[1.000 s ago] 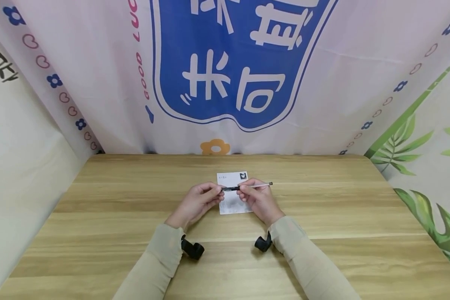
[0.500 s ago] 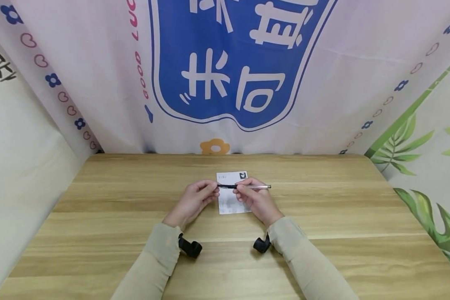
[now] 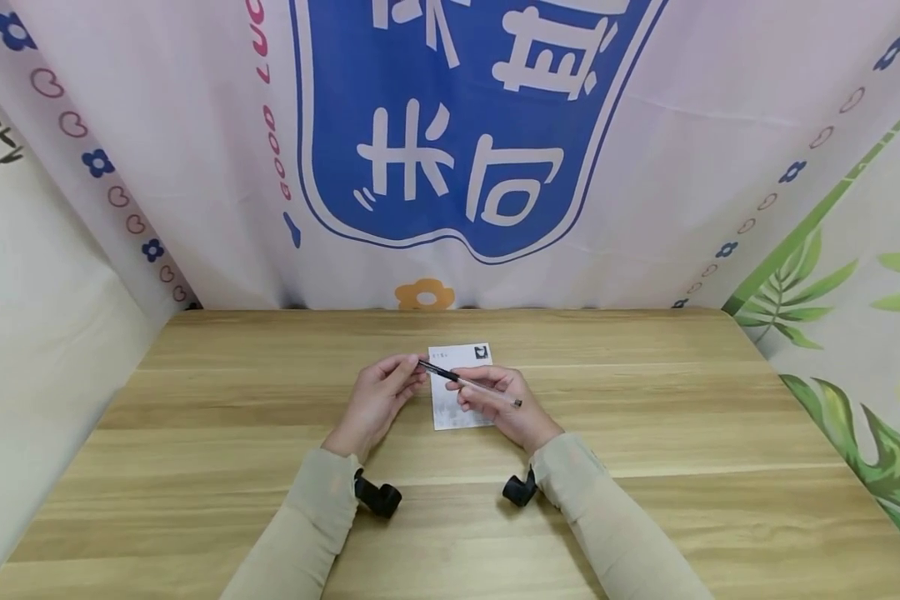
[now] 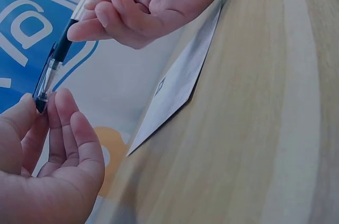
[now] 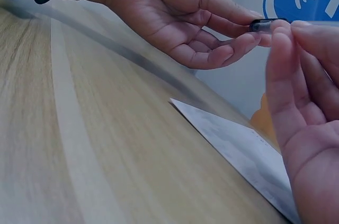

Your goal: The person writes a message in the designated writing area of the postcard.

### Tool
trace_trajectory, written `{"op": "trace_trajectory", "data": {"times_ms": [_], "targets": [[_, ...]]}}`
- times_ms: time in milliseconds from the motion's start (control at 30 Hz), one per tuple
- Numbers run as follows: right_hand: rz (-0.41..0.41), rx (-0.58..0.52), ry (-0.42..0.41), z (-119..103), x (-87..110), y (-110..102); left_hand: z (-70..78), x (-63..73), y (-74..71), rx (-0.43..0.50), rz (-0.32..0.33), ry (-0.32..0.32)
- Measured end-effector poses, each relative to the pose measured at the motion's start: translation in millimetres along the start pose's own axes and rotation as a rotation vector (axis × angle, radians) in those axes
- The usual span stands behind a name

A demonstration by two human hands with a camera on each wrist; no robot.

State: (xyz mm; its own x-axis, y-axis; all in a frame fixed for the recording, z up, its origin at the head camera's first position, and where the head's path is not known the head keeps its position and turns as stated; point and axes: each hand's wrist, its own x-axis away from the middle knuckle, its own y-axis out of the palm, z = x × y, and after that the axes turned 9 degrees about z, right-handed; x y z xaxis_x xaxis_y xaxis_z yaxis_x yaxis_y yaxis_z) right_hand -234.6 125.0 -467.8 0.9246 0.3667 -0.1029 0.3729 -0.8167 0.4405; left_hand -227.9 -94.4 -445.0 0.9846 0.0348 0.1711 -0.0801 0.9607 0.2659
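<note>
A gel pen (image 3: 441,372) with a clear barrel and black grip section is held between both hands, over a white card (image 3: 450,410) on the wooden table. My left hand (image 3: 373,402) pinches its clip end between thumb and fingertips. In the left wrist view the black clip (image 4: 43,73) lies along a clear cap section. My right hand (image 3: 512,410) holds the barrel, its fingers bent around it. The pen slants, its far right end nearer to me. In the right wrist view the card (image 5: 233,144) lies flat below both hands.
The wooden table (image 3: 645,467) extends on all sides of the card. A printed curtain (image 3: 690,167) hangs at its back edge. Black wrist cameras (image 3: 378,496) stick out from both sleeves.
The pen has swung from nearly level to a slant, its right end dropping toward me. My left hand has shifted a little left, and the right hand's fingers have changed their hold.
</note>
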Motion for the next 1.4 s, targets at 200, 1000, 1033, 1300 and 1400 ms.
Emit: {"op": "trace_trajectory", "data": {"times_ms": [200, 1000, 1033, 1300, 1400], "targets": [[-0.062, -0.035, 0.035, -2.8, 1.4, 0.6, 2.6, 0.4, 2.2, 0.0, -0.007, 0.028], [-0.066, 0.042, 0.055, 0.6, 1.8, -0.7, 4.7, 8.5, 13.3, 0.077, 0.073, 0.067], [-0.065, 0.046, 0.052, 0.3, 1.8, -0.8, 5.4, 9.1, 13.2, 0.078, 0.069, 0.067], [-0.025, 0.054, 0.014, -0.2, 1.9, -0.5, 7.7, 9.5, 13.3, 0.089, 0.017, 0.064], [0.001, 0.058, -0.005, 0.1, 2.0, -0.7, 7.8, 9.3, 12.7, 0.075, 0.008, 0.065]]}}
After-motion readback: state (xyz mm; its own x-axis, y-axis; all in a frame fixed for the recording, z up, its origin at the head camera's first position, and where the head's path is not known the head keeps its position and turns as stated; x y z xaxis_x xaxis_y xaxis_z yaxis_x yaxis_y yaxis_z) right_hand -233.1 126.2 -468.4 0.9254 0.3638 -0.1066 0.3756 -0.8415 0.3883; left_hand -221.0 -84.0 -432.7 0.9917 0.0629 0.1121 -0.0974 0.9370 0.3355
